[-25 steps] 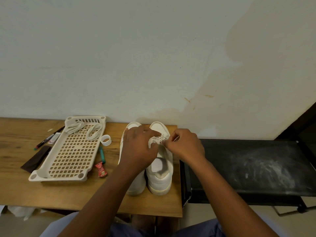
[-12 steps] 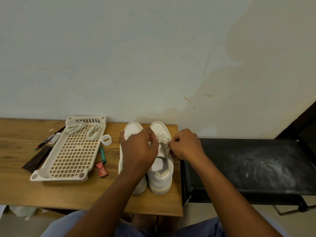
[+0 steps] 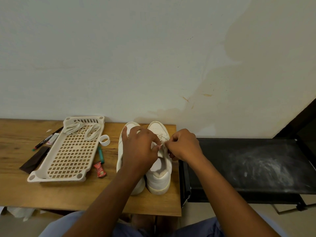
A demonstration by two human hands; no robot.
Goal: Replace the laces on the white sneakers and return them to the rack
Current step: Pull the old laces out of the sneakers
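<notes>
Both hands are low center of frame: left hand (image 3: 139,149) and right hand (image 3: 183,145) pinch the lace (image 3: 162,142) on the right sneaker (image 3: 159,161). Looks early-ish to me. Loose laces (image 3: 82,130) sit on the rack (image 3: 68,159) at left, and racking isn't done.

Wooden table (image 3: 51,194) against the wall, carrying a pair of white sneakers (image 3: 159,178) side by side at its 3 o'clock end, toes to 12 o'clock. Toward 9 o'clock from the shoes, a cream perforated rack (image 3: 68,151); between rack and shoes a roll of white tape (image 3: 104,139), a green pen (image 3: 101,154) and a small red packet (image 3: 99,171). At 9 o'clock of the rack, a marker (image 3: 47,138), a small white packet (image 3: 52,139) and a dark brown flat piece (image 3: 35,159). To the table's 3 o'clock side, just beside it, a black dusty bench (image 3: 253,165).
</notes>
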